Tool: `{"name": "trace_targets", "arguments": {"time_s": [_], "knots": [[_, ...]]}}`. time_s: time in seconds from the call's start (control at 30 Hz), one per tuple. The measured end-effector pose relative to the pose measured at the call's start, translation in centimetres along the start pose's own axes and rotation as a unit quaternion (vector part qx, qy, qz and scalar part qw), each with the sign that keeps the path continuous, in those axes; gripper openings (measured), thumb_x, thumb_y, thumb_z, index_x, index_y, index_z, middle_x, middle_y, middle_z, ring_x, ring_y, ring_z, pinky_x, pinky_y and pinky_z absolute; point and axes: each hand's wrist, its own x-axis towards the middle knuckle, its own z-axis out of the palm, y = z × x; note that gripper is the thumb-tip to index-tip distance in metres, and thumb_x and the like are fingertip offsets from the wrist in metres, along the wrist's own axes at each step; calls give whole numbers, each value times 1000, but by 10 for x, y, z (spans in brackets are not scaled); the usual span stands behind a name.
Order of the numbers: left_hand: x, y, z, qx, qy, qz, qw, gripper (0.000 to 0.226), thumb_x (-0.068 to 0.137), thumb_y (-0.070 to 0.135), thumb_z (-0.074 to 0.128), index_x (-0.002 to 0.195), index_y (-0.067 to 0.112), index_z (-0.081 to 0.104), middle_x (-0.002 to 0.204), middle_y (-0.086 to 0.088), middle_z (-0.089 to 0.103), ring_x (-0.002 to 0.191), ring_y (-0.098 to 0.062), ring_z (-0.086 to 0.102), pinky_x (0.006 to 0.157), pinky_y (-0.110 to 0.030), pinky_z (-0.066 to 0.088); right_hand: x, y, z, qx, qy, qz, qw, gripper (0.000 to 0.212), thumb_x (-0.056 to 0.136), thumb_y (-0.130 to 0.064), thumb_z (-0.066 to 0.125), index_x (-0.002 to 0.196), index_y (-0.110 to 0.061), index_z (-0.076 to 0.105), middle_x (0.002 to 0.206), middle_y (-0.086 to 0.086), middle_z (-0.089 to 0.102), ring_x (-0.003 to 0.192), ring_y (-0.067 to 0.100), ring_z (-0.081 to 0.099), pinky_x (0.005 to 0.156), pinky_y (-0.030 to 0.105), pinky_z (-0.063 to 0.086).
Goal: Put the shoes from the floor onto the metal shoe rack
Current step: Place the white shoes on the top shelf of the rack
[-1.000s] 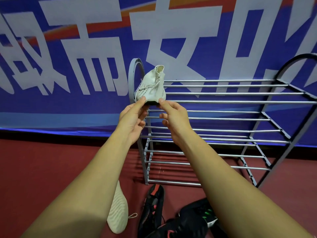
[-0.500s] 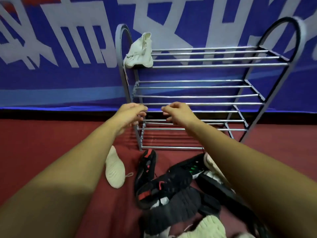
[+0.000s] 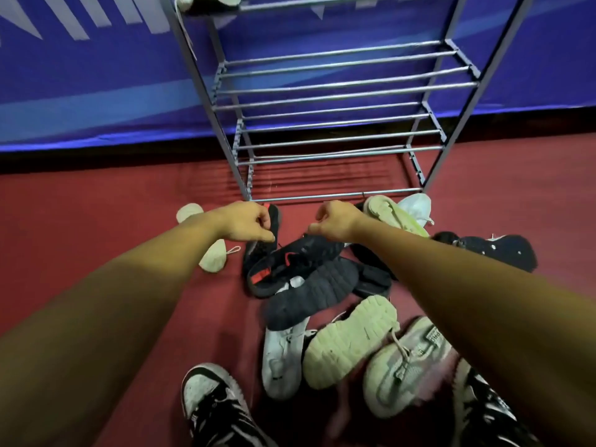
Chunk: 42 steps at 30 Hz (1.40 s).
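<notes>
A: Where are the hands hanging?

B: Both are hovering low over the shoes piled on the floor [image 3: 96,221], just in front of the rack [image 3: 338,91]. The left hand [image 3: 245,222] is reaching in from the left and the right hand [image 3: 335,221] from the right, with a small gap between them.

A: And what are the fingers doing?

B: On both hands they are curling inward. The left fingers [image 3: 264,235] are pointing down at the black shoe [image 3: 290,262] with red marks. The right fingers [image 3: 314,227] are sitting just above its far end. Whether either hand is pinching that shoe or only touching it cannot be told, because the picture is smearing there.

A: Where is that shoe lying?

B: On the floor, on its side, right under the two hands. It is leaning on a black sole [image 3: 309,291] turned upward. A second black shoe [image 3: 274,217] is standing just behind the left hand.

A: Anything else around?

B: A cream shoe [image 3: 213,253] is lying under the left wrist. A pale sole [image 3: 351,340] and a white shoe [image 3: 280,359] are lying nearer the person. Another cream one [image 3: 206,0] is resting on the rack's top shelf at the left.
</notes>
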Motion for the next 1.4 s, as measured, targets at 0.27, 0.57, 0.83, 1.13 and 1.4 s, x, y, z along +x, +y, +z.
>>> {"name": "trace_targets", "arguments": {"time_s": [0.27, 0.57, 0.83, 1.13, 1.4], "knots": [[8, -7, 79, 61, -71, -3, 996, 25, 81, 36, 73, 96, 21, 60, 88, 3, 65, 85, -21, 59, 80, -30, 49, -6, 21, 71, -72, -81, 10, 994, 41, 85, -47, 71, 104, -12, 60, 112, 13, 65, 104, 33, 62, 76, 32, 46], [31, -7, 176, 76, -67, 1, 995, 80, 75, 52, 76, 141, 19, 44, 133, -7, 48, 125, -30, 49, 99, -44, 46, -7, 58, 126, -163, -130, 65, 976, 41, 86, -40, 67, 119, -16, 62, 116, 9, 65, 103, 32, 64, 76, 34, 48], [42, -2, 195, 135, -67, -13, 989, 99, 74, 55, 75, 152, 19, 26, 141, -8, 42, 132, -33, 35, 101, -45, 42, -1, 66, 139, -146, -112, 80, 980, 40, 90, -32, 64, 127, -17, 59, 120, 9, 64, 109, 32, 63, 75, 34, 45], [33, -4, 198, 127, -48, -30, 990, 89, 76, 50, 74, 149, 22, 31, 137, -8, 41, 129, -30, 36, 100, -43, 43, -11, 56, 155, -137, -143, 58, 978, 32, 91, -34, 63, 118, -18, 64, 118, 6, 65, 109, 29, 64, 75, 33, 42], [0, -13, 219, 23, 27, -33, 999, 49, 80, 31, 72, 122, 17, 50, 118, -3, 38, 115, -26, 45, 88, -43, 50, -49, 58, 178, -135, -175, 37, 975, 36, 92, -35, 57, 121, -15, 63, 123, 10, 65, 114, 32, 62, 86, 37, 49]]}}
